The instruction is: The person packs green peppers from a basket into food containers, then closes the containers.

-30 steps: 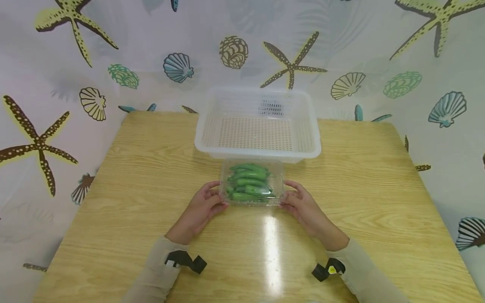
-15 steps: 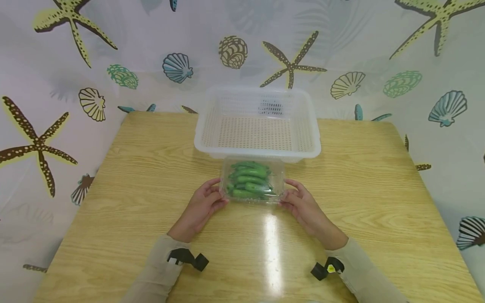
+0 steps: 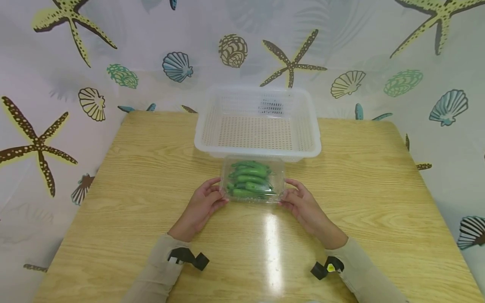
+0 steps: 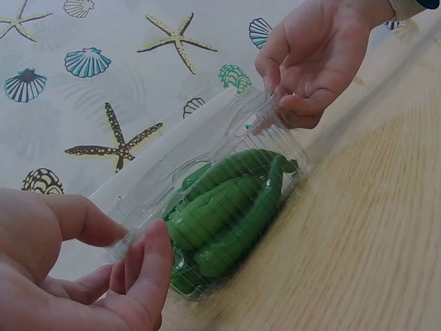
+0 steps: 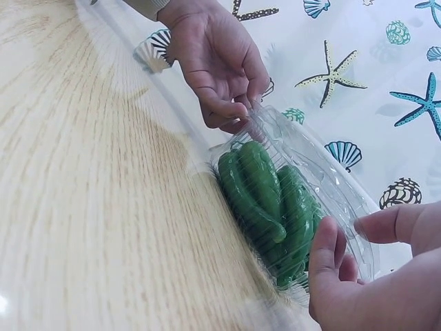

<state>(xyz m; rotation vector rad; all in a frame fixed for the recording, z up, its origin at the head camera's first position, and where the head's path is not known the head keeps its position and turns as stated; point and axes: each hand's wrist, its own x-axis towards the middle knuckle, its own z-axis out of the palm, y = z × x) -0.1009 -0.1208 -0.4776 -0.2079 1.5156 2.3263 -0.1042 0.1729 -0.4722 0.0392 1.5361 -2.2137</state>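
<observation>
A clear plastic clamshell box (image 3: 279,168) with several green peppers (image 3: 250,180) inside is at the middle of the table, right before the white basket. My left hand (image 3: 198,206) pinches its near left corner between thumb and fingers. At the near right corner my right hand (image 3: 306,210) does the same. In the left wrist view the peppers (image 4: 220,214) show through the ribbed side, below the rim that the fingers hold. The right wrist view has both hands at the box's rim as well. Whether the lid is fastened cannot be told.
A white perforated plastic basket (image 3: 257,153) stands behind the box, with nothing seen in it. The wood-grain table (image 3: 151,168) extends on both sides. A sheet (image 3: 144,38) printed with shells and starfish hangs around the table's back and sides.
Both hands and the box have shifted slightly away from me, toward the basket. Over the last half second they have hardly moved. The basket stays in place.
</observation>
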